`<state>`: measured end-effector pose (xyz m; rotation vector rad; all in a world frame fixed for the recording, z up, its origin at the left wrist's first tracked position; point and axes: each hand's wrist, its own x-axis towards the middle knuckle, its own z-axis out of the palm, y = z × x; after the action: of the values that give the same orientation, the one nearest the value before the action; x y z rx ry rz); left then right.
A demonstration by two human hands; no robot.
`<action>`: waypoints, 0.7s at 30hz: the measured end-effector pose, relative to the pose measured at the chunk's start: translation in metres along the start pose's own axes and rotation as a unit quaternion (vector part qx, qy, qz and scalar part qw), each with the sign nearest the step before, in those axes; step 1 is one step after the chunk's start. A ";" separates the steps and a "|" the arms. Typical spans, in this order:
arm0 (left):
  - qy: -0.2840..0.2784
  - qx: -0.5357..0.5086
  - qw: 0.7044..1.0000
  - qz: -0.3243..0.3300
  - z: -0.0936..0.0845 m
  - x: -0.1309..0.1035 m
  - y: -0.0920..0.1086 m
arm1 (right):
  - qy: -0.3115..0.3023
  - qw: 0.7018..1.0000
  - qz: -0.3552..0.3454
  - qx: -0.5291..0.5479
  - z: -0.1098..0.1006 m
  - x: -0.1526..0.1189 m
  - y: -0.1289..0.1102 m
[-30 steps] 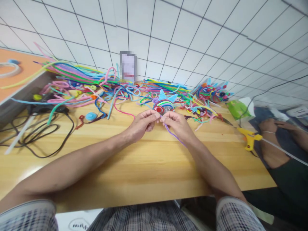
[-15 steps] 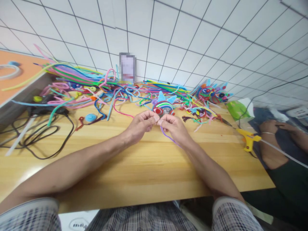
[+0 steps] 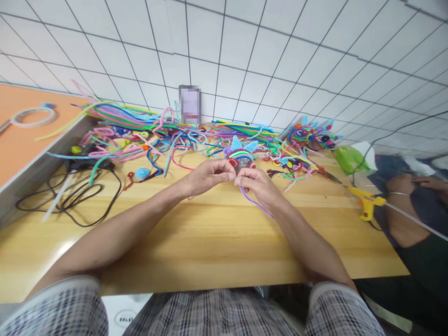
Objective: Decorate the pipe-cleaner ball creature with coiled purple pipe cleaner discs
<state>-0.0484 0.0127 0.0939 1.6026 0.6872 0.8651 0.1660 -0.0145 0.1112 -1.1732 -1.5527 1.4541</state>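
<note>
A purple pipe cleaner hangs from the pinched fingers of my right hand and trails down toward the right forearm. My left hand is closed, its thumb and fingertips meeting those of the right; the part between the fingertips is too small to make out. Just behind both hands sits a colourful mask-like piece with blue pointed ears, striped bands and red round eyes. A pink-red pipe cleaner lies behind my left hand.
Bundles of pipe cleaners line the wall, near a phone. Two finished-looking masks stand back right. A yellow glue gun lies right, beside another person's arm. Black cable coils at left.
The view has shifted slightly, so the left-side items appear further right. Both hands remain together at the fingertips, with the purple pipe cleaner still hanging from the right one.
</note>
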 end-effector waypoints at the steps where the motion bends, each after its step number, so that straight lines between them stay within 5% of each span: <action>1: -0.009 0.009 1.000 0.003 -0.001 0.001 0.000 | -0.001 1.000 -0.001 -0.001 0.000 -0.001 -0.001; 6: 0.018 0.012 1.000 0.017 0.003 0.000 0.007 | 0.002 1.000 -0.019 0.000 -0.001 -0.005 -0.005; 14: 0.151 -0.234 0.960 -0.020 0.046 0.011 0.014 | 0.088 0.990 -0.075 0.084 0.003 0.000 -0.004; 17: 0.116 -0.244 0.962 -0.026 0.046 0.017 0.017 | 0.076 0.990 -0.053 0.108 -0.002 0.000 -0.007; 21: 0.041 -0.143 0.989 -0.018 0.025 0.021 0.024 | 0.048 0.994 -0.029 0.094 -0.012 0.000 -0.010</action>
<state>-0.0163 0.0111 0.1186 1.2998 0.6174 0.9618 0.1757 -0.0099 0.1224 -1.0625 -1.3419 1.4504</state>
